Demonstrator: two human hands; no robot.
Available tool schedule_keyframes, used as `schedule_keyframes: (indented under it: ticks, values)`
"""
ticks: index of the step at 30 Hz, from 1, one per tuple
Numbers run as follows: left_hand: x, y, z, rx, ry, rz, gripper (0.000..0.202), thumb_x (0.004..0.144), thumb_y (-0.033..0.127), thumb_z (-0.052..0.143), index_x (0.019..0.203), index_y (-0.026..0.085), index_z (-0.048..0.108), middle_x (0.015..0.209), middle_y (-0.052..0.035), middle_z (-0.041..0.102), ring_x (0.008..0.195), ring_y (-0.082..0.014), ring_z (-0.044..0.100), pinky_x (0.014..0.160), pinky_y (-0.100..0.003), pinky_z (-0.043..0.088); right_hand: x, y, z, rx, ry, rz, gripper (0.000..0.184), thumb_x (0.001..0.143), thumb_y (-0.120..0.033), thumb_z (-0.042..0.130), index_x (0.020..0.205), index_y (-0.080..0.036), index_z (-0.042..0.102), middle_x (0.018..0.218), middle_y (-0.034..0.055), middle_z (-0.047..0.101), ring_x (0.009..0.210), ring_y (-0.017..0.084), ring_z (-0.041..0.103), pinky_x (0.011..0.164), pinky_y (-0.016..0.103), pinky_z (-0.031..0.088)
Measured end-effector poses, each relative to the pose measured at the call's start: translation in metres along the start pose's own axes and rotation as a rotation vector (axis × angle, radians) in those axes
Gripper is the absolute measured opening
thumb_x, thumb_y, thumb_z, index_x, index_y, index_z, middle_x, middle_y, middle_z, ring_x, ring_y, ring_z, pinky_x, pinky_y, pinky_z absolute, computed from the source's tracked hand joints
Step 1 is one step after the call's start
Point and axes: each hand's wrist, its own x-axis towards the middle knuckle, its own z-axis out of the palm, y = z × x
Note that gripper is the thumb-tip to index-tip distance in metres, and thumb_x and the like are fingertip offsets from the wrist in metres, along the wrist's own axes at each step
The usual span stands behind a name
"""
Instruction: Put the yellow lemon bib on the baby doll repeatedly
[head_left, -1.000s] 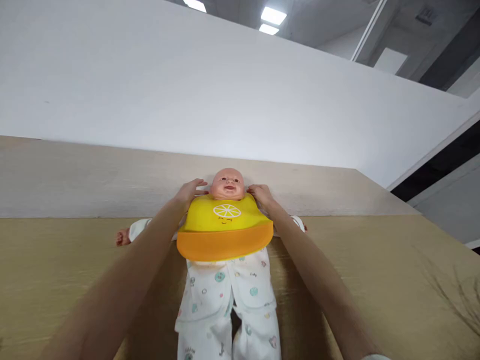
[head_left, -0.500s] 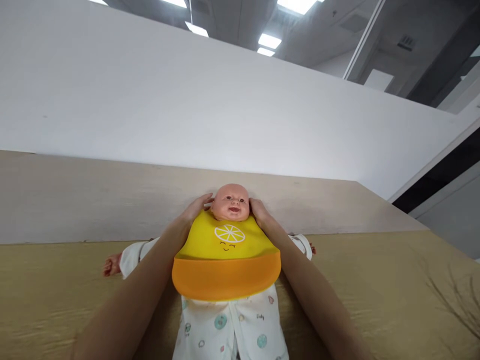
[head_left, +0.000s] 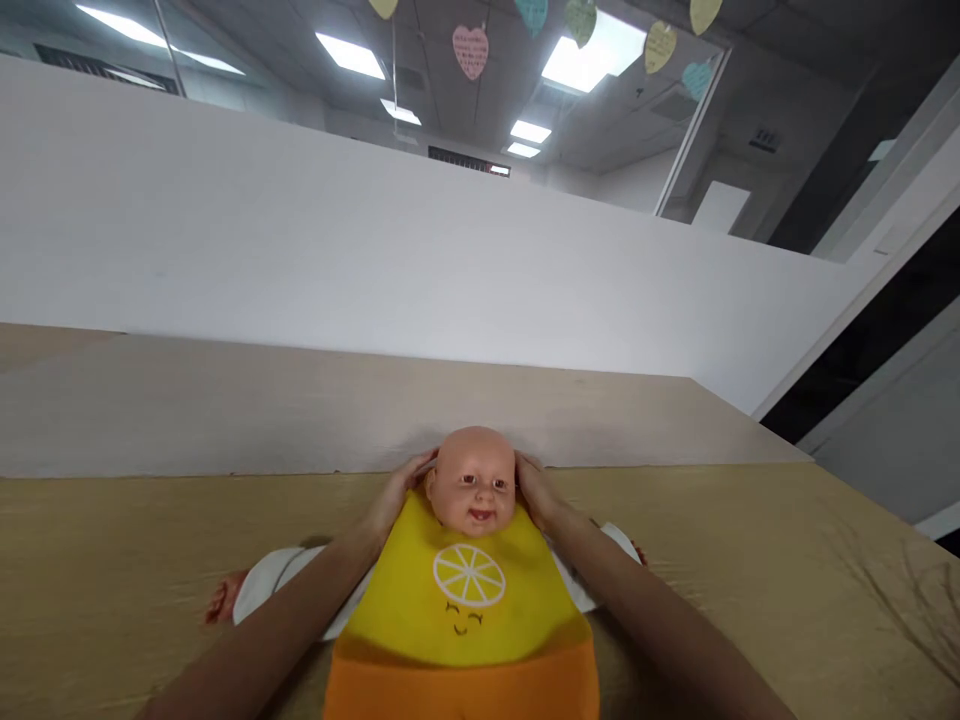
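Observation:
A baby doll [head_left: 475, 478] lies on its back on the yellowish board, head toward the wall, arms out to the sides in white sleeves. A yellow silicone bib [head_left: 405, 600] with a lemon print and an orange catch pocket [head_left: 461, 690] covers its chest. My left hand [head_left: 409, 485] is at the left side of the doll's neck, fingers curled behind it at the bib's upper edge. On the other side, my right hand [head_left: 534, 488] does the same. Both sets of fingertips are hidden behind the doll's head and neck, as are the bib's ends.
The yellowish board [head_left: 135, 540] is the surface under the doll. Behind it runs a paler strip [head_left: 225, 400], then a white wall [head_left: 375, 260] with glass above. Heart-shaped notes [head_left: 470, 52] are on the glass. Thin dark twig shapes [head_left: 900, 600] show at the right.
The view has tilted up, showing more glass and the notes. The doll's head and bib look larger and nearer, and the head appears raised. Both hands have stayed beside the neck.

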Motion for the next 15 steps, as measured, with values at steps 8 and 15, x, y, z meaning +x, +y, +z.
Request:
schedule_keyframes:
  ticks: [8, 15]
  values:
    - [-0.082, -0.041, -0.011, 0.11, -0.064, 0.034, 0.069, 0.046, -0.002, 0.059, 0.111, 0.019, 0.071, 0.096, -0.0015, 0.077, 0.08, -0.0205, 0.07, 0.063, -0.022, 0.05, -0.088, 0.002, -0.005, 0.085, -0.133, 0.07, 0.036, 0.058, -0.04, 0.072, 0.084, -0.015, 0.07, 0.093, 0.0061, 0.071, 0.087, 0.02, 0.062, 0.087, 0.032, 0.045]
    - [-0.104, -0.053, -0.009, 0.233, -0.166, 0.067, 0.053, 0.056, 0.005, 0.075, 0.104, 0.026, 0.075, 0.105, -0.0026, 0.076, 0.106, -0.0286, 0.068, 0.082, -0.031, 0.054, -0.071, -0.019, 0.016, -0.045, -0.292, 0.104, 0.033, 0.076, -0.042, 0.071, 0.07, -0.011, 0.062, 0.071, 0.0023, 0.064, 0.074, 0.015, 0.059, 0.079, 0.031, 0.048]
